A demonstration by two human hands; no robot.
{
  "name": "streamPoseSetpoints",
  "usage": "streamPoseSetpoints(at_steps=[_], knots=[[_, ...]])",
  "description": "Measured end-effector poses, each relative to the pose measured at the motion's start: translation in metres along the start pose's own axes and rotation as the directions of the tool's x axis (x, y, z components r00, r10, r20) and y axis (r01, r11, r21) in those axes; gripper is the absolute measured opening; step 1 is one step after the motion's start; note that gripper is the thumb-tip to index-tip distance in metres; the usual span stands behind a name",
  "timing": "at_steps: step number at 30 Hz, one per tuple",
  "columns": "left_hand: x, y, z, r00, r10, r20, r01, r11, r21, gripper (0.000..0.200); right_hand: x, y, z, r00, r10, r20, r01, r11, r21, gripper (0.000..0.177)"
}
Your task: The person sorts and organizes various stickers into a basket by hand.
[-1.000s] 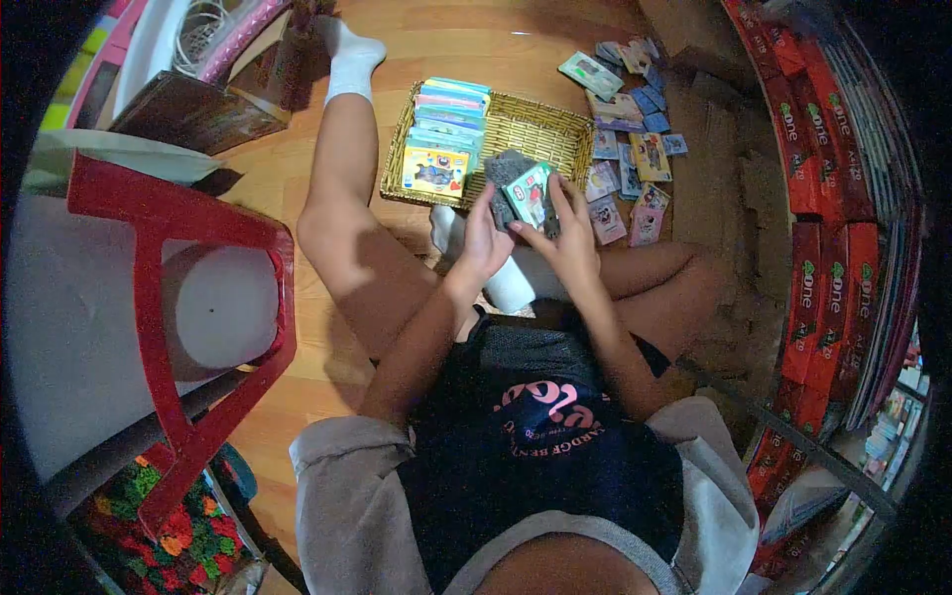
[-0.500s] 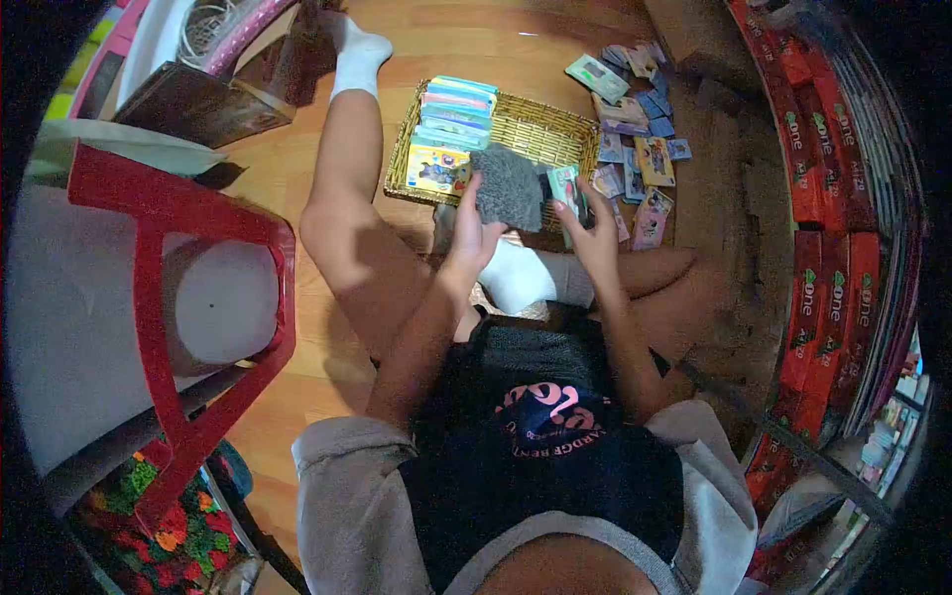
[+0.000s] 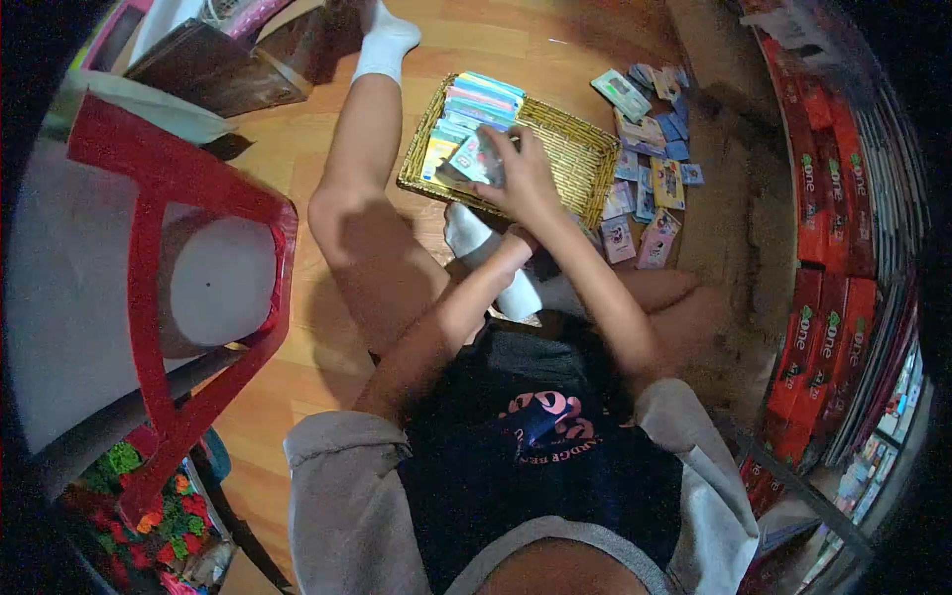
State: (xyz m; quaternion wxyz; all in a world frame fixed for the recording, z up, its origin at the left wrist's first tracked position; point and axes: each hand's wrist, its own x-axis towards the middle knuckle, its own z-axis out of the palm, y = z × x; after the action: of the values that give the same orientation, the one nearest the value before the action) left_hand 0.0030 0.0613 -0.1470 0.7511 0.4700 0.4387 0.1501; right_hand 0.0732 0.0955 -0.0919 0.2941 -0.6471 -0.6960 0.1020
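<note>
My right hand is closed around a small pale-green printed pack, held over the left part of a golden woven basket. Under and beside it, a row of upright colourful packs fills the basket's left side, with a yellow pack at the near end. My left hand is low by the white-socked foot, in front of the basket. My right forearm covers most of its fingers, so what it holds, if anything, is hidden. The grey cloth cannot be made out.
Several loose small packs lie scattered on the wooden floor right of the basket. A red-framed chair stands at left. Red boxes are stacked along the right side. My legs lie either side of the basket.
My right hand has carried the small pack left, from the basket's right edge to over the row. My left hand has drawn back towards me; the grey cloth has gone from sight.
</note>
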Motion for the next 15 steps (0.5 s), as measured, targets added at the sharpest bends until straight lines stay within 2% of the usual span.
streamPoseSetpoints(at_steps=[1,5,8,10,12,15], knots=[[0.006,0.004,-0.006,0.998,0.015,-0.053,-0.012,0.999,0.043,0.051,0.004,0.001,0.012,0.998,-0.069,0.001,0.069,0.996,-0.061,0.069],[0.014,-0.001,-0.012,0.99,-0.03,-0.139,0.029,1.0,-0.006,0.051,0.016,0.008,0.048,0.987,-0.112,0.111,0.122,0.989,-0.082,0.067],[0.016,-0.017,0.001,0.991,-0.107,-0.081,0.093,0.982,-0.162,0.051,0.02,0.012,0.062,0.973,-0.074,0.22,0.089,0.994,-0.059,0.059],[0.014,-0.018,0.002,0.99,-0.131,-0.057,0.115,0.967,-0.228,0.051,0.02,0.015,0.068,0.976,-0.123,0.18,0.133,0.99,-0.043,0.055],[0.014,-0.018,0.001,0.988,-0.141,-0.057,0.121,0.957,-0.264,0.051,0.024,0.019,0.071,0.948,-0.085,0.307,0.073,0.996,0.052,0.049],[0.015,-0.016,0.0,0.988,-0.149,-0.051,0.127,0.947,-0.296,0.051,0.023,0.019,0.07,0.956,-0.09,0.278,0.073,0.995,0.07,0.046]])
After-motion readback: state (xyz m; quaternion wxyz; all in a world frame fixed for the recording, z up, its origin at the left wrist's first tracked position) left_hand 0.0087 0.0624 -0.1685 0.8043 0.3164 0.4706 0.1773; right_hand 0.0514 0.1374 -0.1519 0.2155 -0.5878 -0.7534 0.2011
